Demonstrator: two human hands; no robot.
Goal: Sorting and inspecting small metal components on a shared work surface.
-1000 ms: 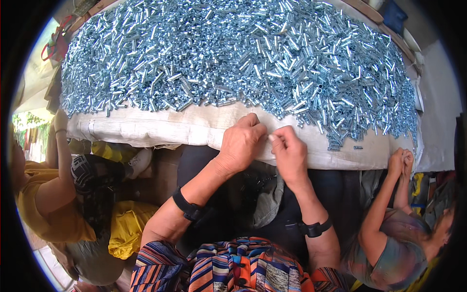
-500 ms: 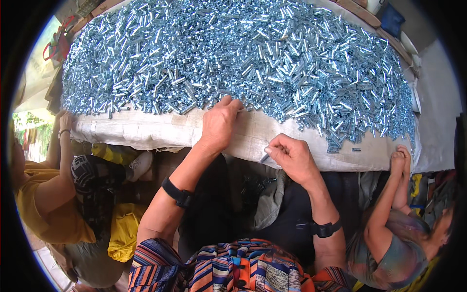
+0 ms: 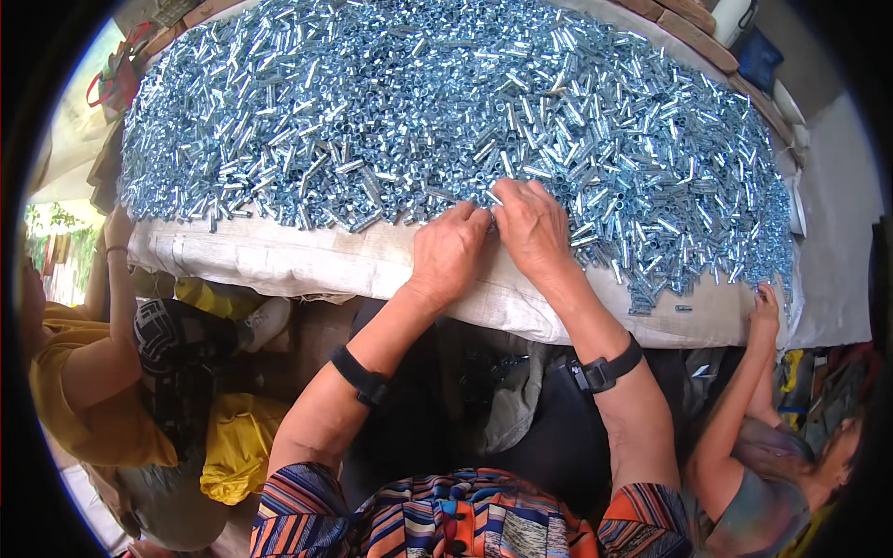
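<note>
A wide heap of small shiny bluish metal tubes (image 3: pixel 372 121) covers the cloth-topped table in front of me. At the heap's near edge my left hand (image 3: pixel 451 249) is closed, its fingers curled together; what they hold, if anything, is hidden. Close beside it, my right hand (image 3: pixel 535 228) reaches to the edge of the heap with thumb and fingers pinched. A small metal tube (image 3: pixel 495 197) shows at those fingertips, between the two hands. The fingertips of both hands nearly meet.
Pale cloth (image 3: pixel 270 251) forms the table's near border. A few tubes lie apart at the right, one of them a lone tube (image 3: pixel 684 308). People sit on both sides, one with a hand (image 3: pixel 766 307) at the right edge. A yellow bag (image 3: pixel 240 446) sits low on the left.
My right hand has moved up and left from the table's near edge to the heap, beside my left hand. My left hand has shifted slightly right and nearer to me.
</note>
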